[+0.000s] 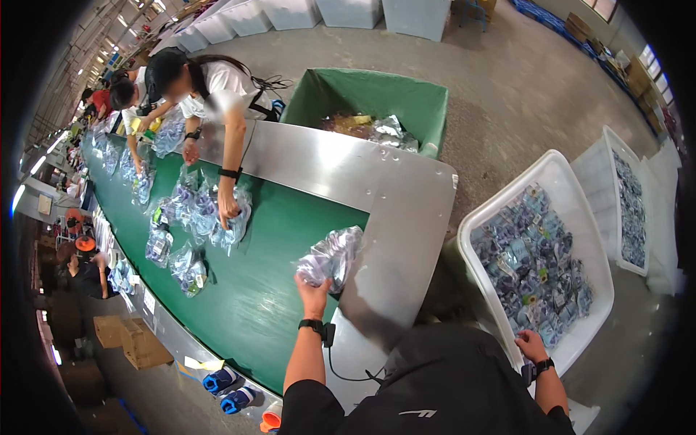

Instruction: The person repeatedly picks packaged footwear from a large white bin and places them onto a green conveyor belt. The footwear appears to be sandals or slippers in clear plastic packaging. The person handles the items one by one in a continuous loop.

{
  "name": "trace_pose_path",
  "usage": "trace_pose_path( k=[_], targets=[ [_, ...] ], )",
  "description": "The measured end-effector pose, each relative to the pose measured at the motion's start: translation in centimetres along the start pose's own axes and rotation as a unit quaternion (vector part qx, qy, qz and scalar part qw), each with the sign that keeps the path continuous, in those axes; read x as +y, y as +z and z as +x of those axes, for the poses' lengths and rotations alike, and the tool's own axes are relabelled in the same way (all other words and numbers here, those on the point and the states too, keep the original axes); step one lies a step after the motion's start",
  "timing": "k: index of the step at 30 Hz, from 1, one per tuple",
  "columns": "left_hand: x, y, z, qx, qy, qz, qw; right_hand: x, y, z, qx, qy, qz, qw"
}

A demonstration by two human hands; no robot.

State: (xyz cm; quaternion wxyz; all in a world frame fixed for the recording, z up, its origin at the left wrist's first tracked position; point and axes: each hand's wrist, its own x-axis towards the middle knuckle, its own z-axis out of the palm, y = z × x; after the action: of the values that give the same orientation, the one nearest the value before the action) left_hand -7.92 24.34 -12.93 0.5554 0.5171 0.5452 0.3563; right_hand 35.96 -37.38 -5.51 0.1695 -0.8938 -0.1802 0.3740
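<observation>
Bagged bundle in my left hand at the near right end of the belt

My left hand has thumb and fingers pinching the near end of a clear plastic bag with pale lilac-grey contents. Its long axis slants from near left, at my fingers, to far right, where the loose end points toward the metal frame. I cannot tell whether its underside touches the green belt. My right hand is well apart from it, at the near side of a white bin; its fingers are bent, but I cannot tell whether they pinch anything.

That white bin, on my right, holds many small bagged pieces in grey, blue and lilac. A second white bin farther right holds similar ones. A green bin beyond the frame contains crumpled clear wrap and brownish scraps. Pale tubs line the far side.

The frame's corner stands between my bag and the nearer white bin. Farther left, a co-worker's hand reaches down onto a cluster of filled bags on the belt. At the near left edge sit two blue shoes, with cardboard boxes on the floor beyond.
</observation>
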Motion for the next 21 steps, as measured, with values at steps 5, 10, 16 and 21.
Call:
trace_pose_path(
  k=[5,10,16,21],
  targets=[
    [0.3,0.5,-6.7,-0.001,0.053,0.073,0.996,-1.2,0.1,0.5,-0.003,-0.015,0.024,1.0],
    [1.4,0.2,-9.9,0.043,-0.197,-0.126,0.971,0.0,1.1,1.2,-0.015,-0.026,0.007,1.0],
    [1.3,3.9,-7.9,0.053,-0.172,-0.088,0.98,-3.2,-0.1,2.2,-0.022,-0.059,0.027,0.998],
    [4.3,6.5,-6.9,-0.005,-0.221,-0.165,0.961,-11.4,-3.3,2.3,-0.007,-0.161,0.06,0.985]
  ],
)
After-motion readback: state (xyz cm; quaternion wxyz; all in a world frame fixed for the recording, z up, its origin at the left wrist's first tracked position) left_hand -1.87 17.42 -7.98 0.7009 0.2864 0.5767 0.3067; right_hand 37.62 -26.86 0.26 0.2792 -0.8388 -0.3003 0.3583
